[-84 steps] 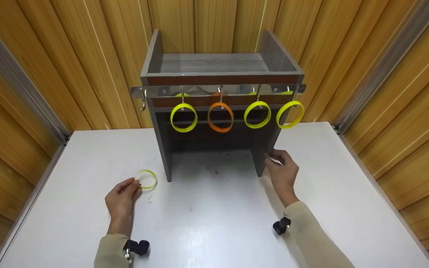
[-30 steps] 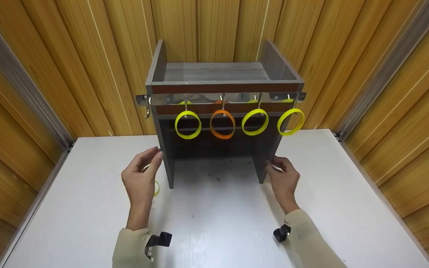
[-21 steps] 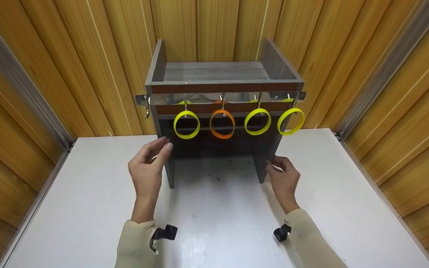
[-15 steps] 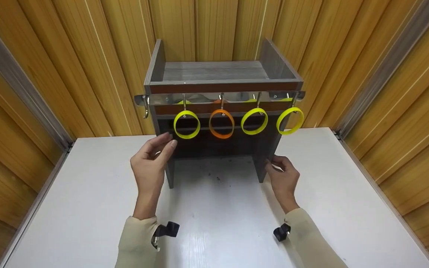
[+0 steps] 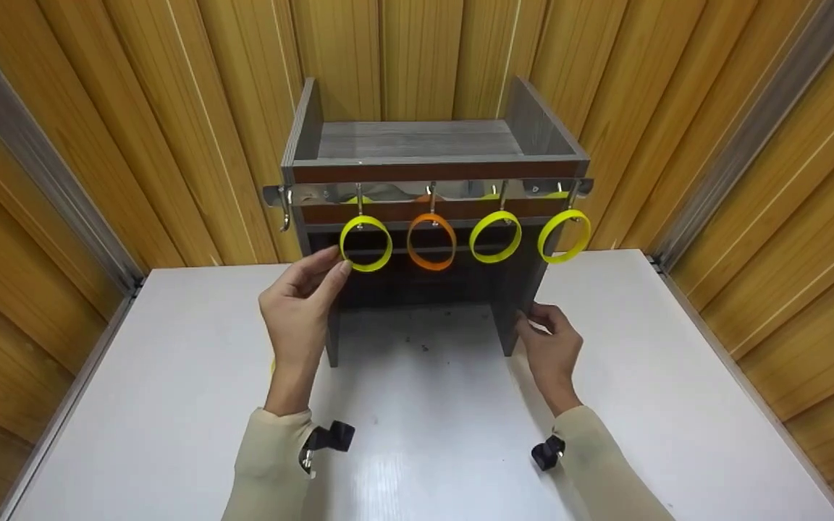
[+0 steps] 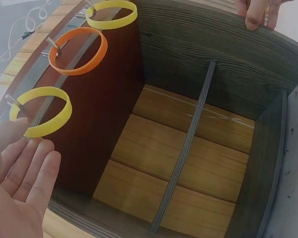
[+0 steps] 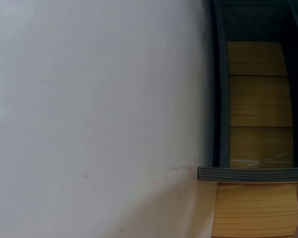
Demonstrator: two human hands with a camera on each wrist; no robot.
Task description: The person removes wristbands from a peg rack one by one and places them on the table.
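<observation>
My left hand pinches the lower left rim of a yellow ring, which hangs from a hook on the metal rail. In the left wrist view the thumb and fingertips meet at this yellow ring's lower edge. An orange ring and two more yellow rings hang farther right. My right hand grips the front edge of the grey shelf's right side panel, low down. The right wrist view shows only a sliver of that hand.
The grey wooden shelf stands on a white table. At the rail's left end is a bare hook. Partly hidden behind my left wrist, another yellow ring lies on the table. Wood-panelled walls surround the table.
My left hand has left the ring on the table, moved up and right, and taken hold of the leftmost hanging yellow ring. The right hand stays on the side panel.
</observation>
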